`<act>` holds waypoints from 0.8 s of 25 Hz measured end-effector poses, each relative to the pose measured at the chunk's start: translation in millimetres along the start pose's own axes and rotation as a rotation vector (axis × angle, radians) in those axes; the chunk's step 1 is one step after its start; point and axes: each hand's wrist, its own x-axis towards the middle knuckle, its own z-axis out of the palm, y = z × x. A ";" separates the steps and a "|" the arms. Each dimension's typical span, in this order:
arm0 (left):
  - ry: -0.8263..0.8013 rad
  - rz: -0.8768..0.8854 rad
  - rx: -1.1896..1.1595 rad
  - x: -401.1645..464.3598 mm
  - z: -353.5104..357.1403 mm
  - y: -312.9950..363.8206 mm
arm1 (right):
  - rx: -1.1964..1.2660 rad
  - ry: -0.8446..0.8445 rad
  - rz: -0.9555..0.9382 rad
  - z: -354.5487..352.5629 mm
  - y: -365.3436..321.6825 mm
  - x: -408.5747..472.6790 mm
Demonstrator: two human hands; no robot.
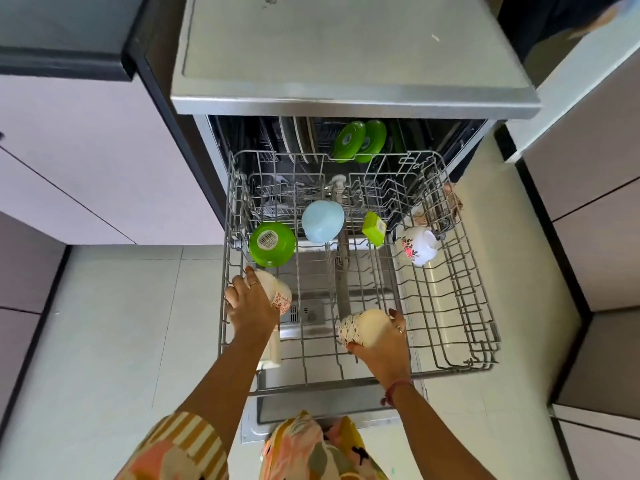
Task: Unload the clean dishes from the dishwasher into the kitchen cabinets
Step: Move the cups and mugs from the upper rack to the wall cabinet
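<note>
The dishwasher's upper wire rack (460, 317) is pulled out in front of me. My left hand (247, 303) grips a cream cup with a floral rim (277, 289) at the rack's near left. My right hand (384, 344) holds a second cream floral cup (360, 327) on its side near the rack's front middle. Further back in the rack sit an upturned green bowl (272, 244), a pale blue bowl (322, 221), a small green square container (374, 228) and a white floral cup (419, 245).
Two green lids (360, 140) and several plates (301, 140) stand in the lower rack inside the machine. A grey countertop (346, 46) tops the dishwasher. Pale cabinet fronts (86, 150) flank the left, more cabinets (595, 237) the right. The open door (332, 410) lies below the rack.
</note>
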 end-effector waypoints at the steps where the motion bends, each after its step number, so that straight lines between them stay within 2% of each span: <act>1: 0.015 0.009 -0.020 -1.0 -1.2 -0.2 | 0.031 0.016 0.013 -1.1 -1.4 -1.2; 5: 0.035 0.054 -0.092 -11.8 -7.3 2.2 | 0.167 0.079 -0.007 -11.3 -13.4 -5.8; 8: -0.028 0.064 -0.340 -26.0 -23.5 5.5 | 0.218 0.110 -0.084 -30.4 -28.1 -10.9; 10: -0.038 0.062 -0.485 -36.5 -47.3 8.9 | 0.243 0.111 -0.139 -47.0 -46.2 -16.3; 14: -0.041 0.081 -0.611 -53.2 -103.5 16.9 | 0.315 0.139 -0.182 -77.9 -94.1 -23.6; 20: -0.006 0.121 -0.873 -69.0 -183.7 18.3 | 0.514 0.129 -0.377 -112.7 -168.8 -30.6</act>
